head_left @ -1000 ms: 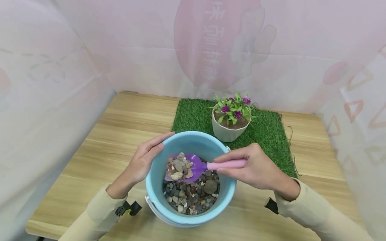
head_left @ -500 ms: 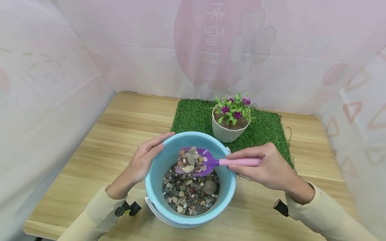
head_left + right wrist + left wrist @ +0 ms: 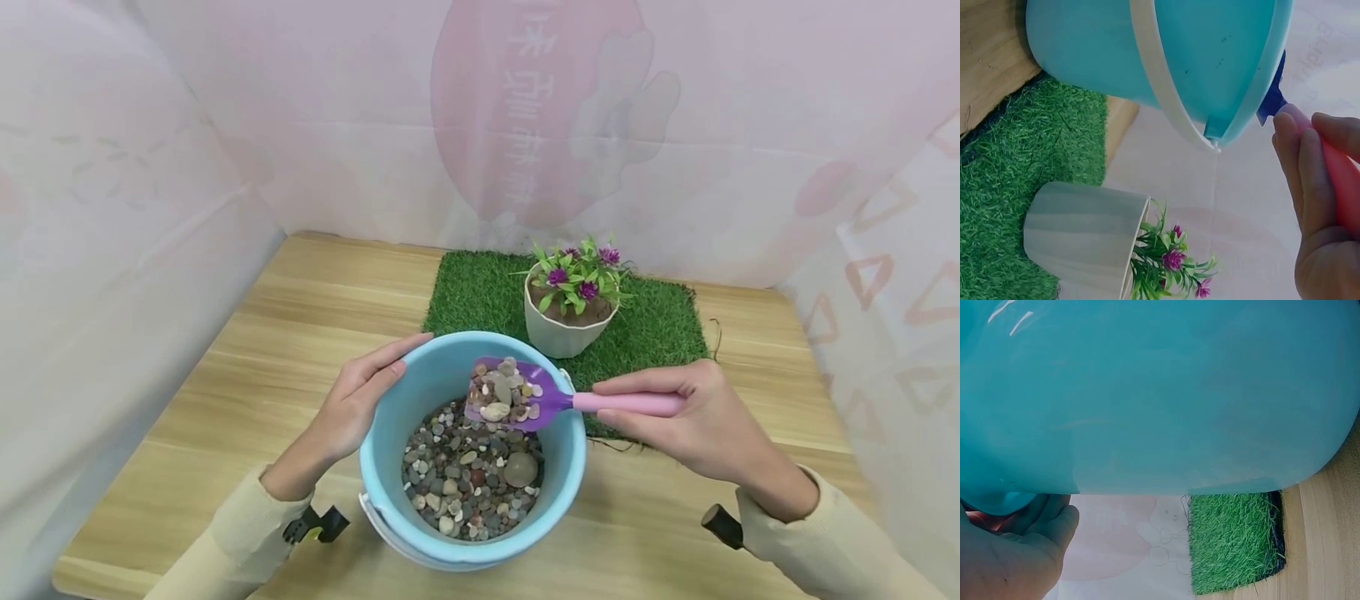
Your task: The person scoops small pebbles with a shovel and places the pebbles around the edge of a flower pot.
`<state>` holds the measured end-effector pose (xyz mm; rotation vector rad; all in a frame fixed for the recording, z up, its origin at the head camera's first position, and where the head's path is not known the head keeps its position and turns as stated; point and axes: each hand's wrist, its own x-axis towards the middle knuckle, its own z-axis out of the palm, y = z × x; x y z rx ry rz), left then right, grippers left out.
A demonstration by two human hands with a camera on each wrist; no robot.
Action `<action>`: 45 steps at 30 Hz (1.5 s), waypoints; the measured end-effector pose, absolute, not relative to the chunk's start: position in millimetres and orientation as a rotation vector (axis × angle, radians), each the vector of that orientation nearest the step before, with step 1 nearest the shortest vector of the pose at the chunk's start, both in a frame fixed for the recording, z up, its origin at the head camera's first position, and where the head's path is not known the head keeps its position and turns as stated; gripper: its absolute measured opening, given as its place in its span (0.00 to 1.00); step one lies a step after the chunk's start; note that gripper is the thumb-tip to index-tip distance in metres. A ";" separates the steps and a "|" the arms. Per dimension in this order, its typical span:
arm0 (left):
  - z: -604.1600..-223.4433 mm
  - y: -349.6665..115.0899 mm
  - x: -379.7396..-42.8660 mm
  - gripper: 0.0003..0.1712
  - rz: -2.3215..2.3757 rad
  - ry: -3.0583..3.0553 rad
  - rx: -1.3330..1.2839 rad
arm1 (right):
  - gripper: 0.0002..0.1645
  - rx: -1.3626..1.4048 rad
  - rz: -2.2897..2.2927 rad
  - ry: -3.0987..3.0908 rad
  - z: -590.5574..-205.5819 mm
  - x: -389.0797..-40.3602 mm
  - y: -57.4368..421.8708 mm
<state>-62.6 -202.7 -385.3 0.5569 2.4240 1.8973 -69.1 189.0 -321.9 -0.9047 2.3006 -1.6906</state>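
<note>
A light blue bucket (image 3: 438,379) stands on the table with many mixed pebbles (image 3: 461,492) in its bottom. My left hand (image 3: 351,404) holds the bucket's left rim, with fingers hooked over the edge in the left wrist view. In my right hand (image 3: 701,421) is the pink handle (image 3: 630,403) of a purple toy shovel (image 3: 551,407), pinched between thumb and fingers. The shovel's blade, heaped with small stones (image 3: 502,392), is raised over the right part of the bucket's opening. From the right wrist view, most of the blade is hidden behind the bucket rim (image 3: 1266,81).
Just behind the bucket, a white pot (image 3: 566,337) with purple flowers sits on a green turf mat (image 3: 480,287). A white bail handle (image 3: 1154,56) hangs on the bucket's side. Printed cloth walls (image 3: 360,167) enclose the wooden table (image 3: 322,292) at the back and sides.
My right hand has carried the loaded shovel rightward, from over the bucket's middle toward its right rim, and slightly upward in view. The left hand stays on the rim.
</note>
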 end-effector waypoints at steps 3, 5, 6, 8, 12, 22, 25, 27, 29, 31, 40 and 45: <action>-386.0 -203.0 -61.9 0.26 1.897 2.421 0.559 | 0.17 -0.873 -1.670 2.355 -320.9 -66.8 195.1; -386.4 -203.1 -61.6 0.26 1.898 2.420 0.562 | 0.17 -0.873 -1.653 2.390 -320.2 -65.7 199.2; -386.6 -203.1 -61.5 0.26 1.898 2.422 0.563 | 0.17 -0.871 -1.645 2.409 -319.8 -65.1 201.3; -387.0 -203.1 -61.4 0.26 1.897 2.425 0.565 | 0.18 -0.866 -1.630 2.448 -319.0 -63.8 205.4; -387.0 -203.4 -61.3 0.26 1.901 2.419 0.560 | 0.19 -0.866 -1.608 2.539 -316.9 -61.4 213.1; -386.6 -204.3 -61.4 0.25 1.915 2.411 0.559 | 0.19 -0.725 -1.529 2.690 -311.9 -58.8 231.3; -386.0 -204.0 -61.9 0.25 1.920 2.403 0.556 | 0.19 -0.719 -1.547 2.707 -312.3 -58.5 236.5; -385.8 -203.7 -62.1 0.25 1.924 2.396 0.558 | 0.20 -0.765 -1.618 2.678 -313.8 -59.8 239.8; -385.6 -203.4 -62.3 0.26 1.929 2.390 0.558 | 0.21 -0.818 -1.683 2.646 -315.3 -61.4 242.8; -385.7 -203.3 -62.4 0.26 1.931 2.389 0.560 | 0.21 -0.841 -1.681 2.675 -316.1 -62.4 245.5; -386.0 -203.4 -61.8 0.25 1.918 2.406 0.562 | 0.18 -0.672 -1.551 2.794 -314.3 -60.4 254.2; -385.9 -203.3 -62.0 0.25 1.920 2.413 0.569 | 0.17 -0.671 -1.539 2.849 -316.4 -60.2 257.9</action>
